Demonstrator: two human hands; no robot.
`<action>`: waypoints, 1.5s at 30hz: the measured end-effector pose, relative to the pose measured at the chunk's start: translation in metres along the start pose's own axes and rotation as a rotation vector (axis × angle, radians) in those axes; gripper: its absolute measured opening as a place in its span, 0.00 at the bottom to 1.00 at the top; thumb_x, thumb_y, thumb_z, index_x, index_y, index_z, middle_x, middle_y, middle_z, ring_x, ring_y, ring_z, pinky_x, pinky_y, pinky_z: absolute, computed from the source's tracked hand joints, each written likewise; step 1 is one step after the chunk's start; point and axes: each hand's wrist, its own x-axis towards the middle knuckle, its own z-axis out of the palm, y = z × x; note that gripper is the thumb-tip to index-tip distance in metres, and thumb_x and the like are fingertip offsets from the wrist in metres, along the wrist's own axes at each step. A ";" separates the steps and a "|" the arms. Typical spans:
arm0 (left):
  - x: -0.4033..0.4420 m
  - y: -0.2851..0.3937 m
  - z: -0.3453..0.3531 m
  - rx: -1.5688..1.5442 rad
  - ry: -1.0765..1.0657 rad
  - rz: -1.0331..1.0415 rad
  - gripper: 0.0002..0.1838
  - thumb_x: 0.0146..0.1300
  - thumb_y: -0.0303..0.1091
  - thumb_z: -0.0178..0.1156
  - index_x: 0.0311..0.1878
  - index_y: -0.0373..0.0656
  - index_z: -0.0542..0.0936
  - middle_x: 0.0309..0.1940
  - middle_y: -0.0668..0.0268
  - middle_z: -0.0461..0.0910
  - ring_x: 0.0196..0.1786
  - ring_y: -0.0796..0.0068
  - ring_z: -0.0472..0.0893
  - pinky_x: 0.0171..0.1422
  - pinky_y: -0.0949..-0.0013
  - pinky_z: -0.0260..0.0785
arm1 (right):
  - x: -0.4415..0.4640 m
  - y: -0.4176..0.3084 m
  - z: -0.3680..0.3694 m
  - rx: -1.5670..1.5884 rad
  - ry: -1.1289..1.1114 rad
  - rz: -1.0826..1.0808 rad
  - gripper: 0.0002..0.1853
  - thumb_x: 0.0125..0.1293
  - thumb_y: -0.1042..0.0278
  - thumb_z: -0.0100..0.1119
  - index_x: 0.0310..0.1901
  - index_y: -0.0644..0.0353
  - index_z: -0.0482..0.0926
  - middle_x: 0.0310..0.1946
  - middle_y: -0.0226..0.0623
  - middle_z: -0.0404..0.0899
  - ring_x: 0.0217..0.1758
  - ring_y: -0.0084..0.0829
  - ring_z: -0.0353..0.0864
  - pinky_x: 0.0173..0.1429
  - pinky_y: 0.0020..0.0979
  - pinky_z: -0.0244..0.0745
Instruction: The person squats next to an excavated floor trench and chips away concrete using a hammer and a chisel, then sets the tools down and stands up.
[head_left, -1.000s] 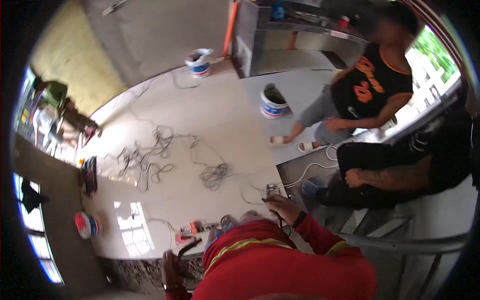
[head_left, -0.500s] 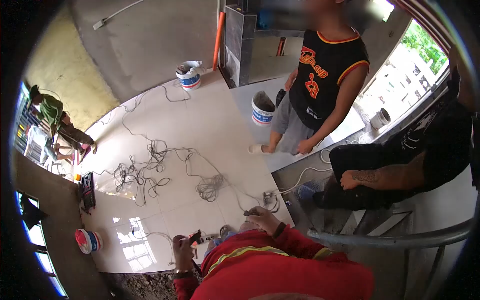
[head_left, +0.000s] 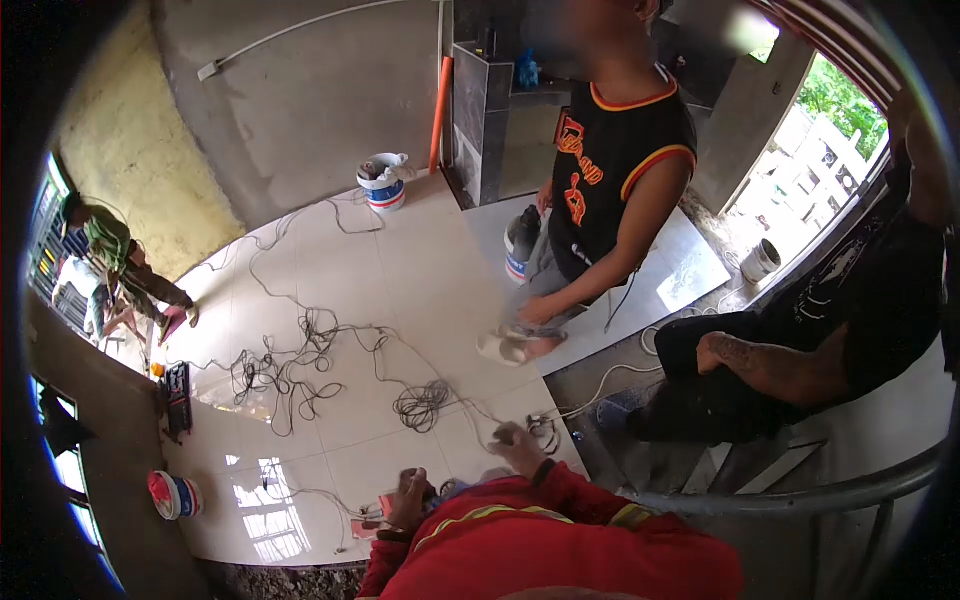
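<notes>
My left hand is in front of the red jacket, low in view, with its fingers curled. What it grips is mostly hidden. Beside it on the tiles lies a red object with thin wires. To the right, my right hand is also closed, its fingers bent round something small and dark. A dark cable runs over the floor up to this hand. Close by sits a small cluster of cords, joined to a white cord.
Tangled cables and a coil lie on the tiled floor. Buckets stand around it. A person in a black jersey steps nearby; another person sits at right, by a metal rail. More people are far left.
My left hand has moved up and right, nearer my right hand; the dark piece it held no longer shows clearly. The person in the jersey has come closer, moving left.
</notes>
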 end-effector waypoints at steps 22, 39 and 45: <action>0.038 0.015 0.048 -1.335 -0.217 -1.295 0.41 0.59 0.67 0.49 0.56 0.33 0.72 0.49 0.45 0.77 0.54 0.55 0.77 0.65 0.56 0.63 | -0.002 -0.018 0.025 -0.370 -0.946 -0.390 0.16 0.64 0.53 0.50 0.47 0.53 0.74 0.39 0.47 0.80 0.44 0.51 0.80 0.45 0.45 0.74; -0.007 0.051 0.028 -0.571 -0.535 -0.565 0.14 0.62 0.31 0.57 0.51 0.39 0.77 0.47 0.54 0.73 0.49 0.57 0.75 0.55 0.59 0.66 | -0.031 0.022 0.007 -0.245 -0.868 -0.355 0.16 0.60 0.53 0.54 0.45 0.50 0.78 0.39 0.41 0.82 0.43 0.44 0.81 0.49 0.43 0.73; -0.035 0.063 0.038 -0.113 -0.372 -0.374 0.16 0.68 0.35 0.46 0.48 0.35 0.77 0.37 0.47 0.78 0.44 0.51 0.79 0.49 0.59 0.70 | -0.056 0.072 0.015 -0.125 -0.791 -0.100 0.40 0.59 0.46 0.58 0.64 0.61 0.52 0.45 0.57 0.78 0.51 0.53 0.76 0.58 0.48 0.68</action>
